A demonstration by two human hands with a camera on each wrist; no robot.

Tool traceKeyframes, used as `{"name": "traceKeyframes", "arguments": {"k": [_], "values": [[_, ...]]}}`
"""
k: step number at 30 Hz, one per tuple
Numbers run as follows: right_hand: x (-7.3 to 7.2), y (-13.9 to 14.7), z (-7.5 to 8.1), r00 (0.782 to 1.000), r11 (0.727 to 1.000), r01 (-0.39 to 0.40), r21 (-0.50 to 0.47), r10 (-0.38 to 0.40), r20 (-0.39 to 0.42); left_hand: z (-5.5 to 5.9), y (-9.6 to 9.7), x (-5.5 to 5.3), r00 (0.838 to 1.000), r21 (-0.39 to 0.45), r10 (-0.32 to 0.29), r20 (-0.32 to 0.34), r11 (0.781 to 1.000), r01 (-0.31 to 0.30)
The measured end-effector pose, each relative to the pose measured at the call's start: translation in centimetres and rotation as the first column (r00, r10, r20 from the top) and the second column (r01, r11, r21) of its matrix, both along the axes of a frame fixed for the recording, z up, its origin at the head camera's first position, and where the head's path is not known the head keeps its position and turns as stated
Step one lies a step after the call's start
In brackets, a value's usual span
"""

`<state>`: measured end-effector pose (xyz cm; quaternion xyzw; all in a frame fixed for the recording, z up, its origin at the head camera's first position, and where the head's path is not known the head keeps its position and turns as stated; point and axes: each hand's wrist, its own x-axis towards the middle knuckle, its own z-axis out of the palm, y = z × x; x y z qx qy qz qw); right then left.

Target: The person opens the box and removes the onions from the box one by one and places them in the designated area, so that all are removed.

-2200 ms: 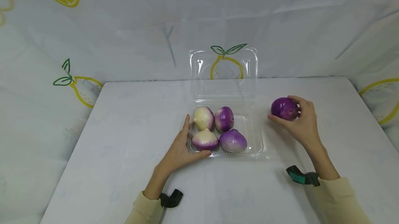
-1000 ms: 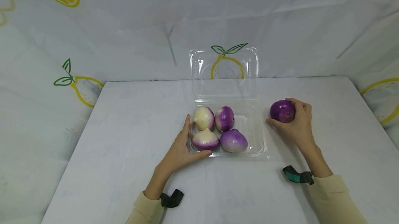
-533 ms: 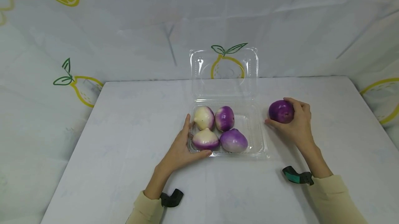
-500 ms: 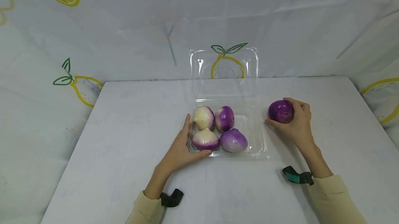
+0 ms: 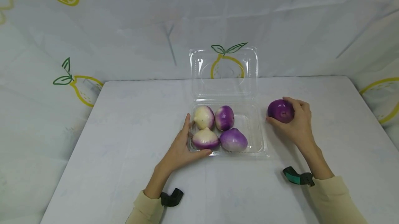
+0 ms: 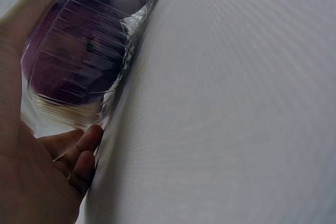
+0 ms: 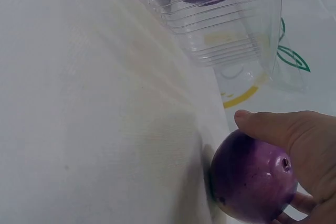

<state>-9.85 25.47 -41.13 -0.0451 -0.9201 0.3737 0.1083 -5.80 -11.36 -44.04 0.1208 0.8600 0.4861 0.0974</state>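
Note:
A clear plastic clamshell container [image 5: 257, 141] stands in mid-table with its lid [image 5: 224, 90] raised at the back. Several purple-and-white turnips [image 5: 233, 141] lie in its left and middle part. My left hand [image 5: 177, 151] holds the front left corner, thumb along the front wall and fingers at the left side. In the left wrist view, purple turnips [image 6: 79, 51] show through the ribbed wall. To the right of the container, my right hand [image 5: 299, 122] grips a dark purple turnip [image 5: 280, 111] between thumb and fingers. Whether this turnip touches the table is hard to tell.
The table [image 5: 124, 130] is white, its back edge meeting a pale curtain [image 5: 140, 37] with lemon prints. Bare tray floor [image 5: 247, 123] shows at the container's right side. A black wrist mount [image 5: 297, 176] sits on the right forearm, another [image 5: 172, 197] on the left.
Over the two seconds, my right hand has shifted slightly left towards the container with the dark purple turnip. My left hand and the container have stayed in place.

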Motion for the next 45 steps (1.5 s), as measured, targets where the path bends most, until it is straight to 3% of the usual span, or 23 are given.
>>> {"name": "traceKeyframes", "arguments": {"k": [9,17,21,25,30,38,45], "values": [[0.6,-0.4,1.3,0.994,0.999,-0.039,-0.032,0.036,-0.106,0.0,0.0,0.0,1.0,-0.005,0.001,0.001,1.0,-0.001],[1.6,-1.9,2.8,0.971,0.986,-0.146,-0.078,0.128,-0.204,0.1,0.0,0.0,1.0,0.003,0.003,0.003,1.0,-0.003],[2.4,-3.1,3.2,0.956,0.956,-0.246,-0.159,0.213,-0.2,0.1,0.0,0.0,1.0,0.004,0.003,0.001,1.0,-0.003],[3.0,-4.3,3.2,0.921,0.906,-0.37,-0.204,0.328,-0.213,0.0,0.0,0.0,1.0,0.002,0.005,0.001,1.0,-0.005],[3.7,-5.7,2.7,0.875,0.87,-0.466,-0.162,0.426,-0.228,0.0,0.0,0.0,1.0,-0.001,0.004,-0.004,1.0,-0.004],[4.8,-7.5,2.1,0.857,0.868,-0.496,-0.024,0.484,-0.174,0.0,0.0,0.0,1.0,-0.002,0.007,-0.003,1.0,-0.007],[5.0,-8.3,1.5,0.82,0.835,-0.551,-0.014,0.537,-0.2,0.0,0.0,0.0,1.0,-0.006,0.005,-0.017,1.0,-0.005]]}}
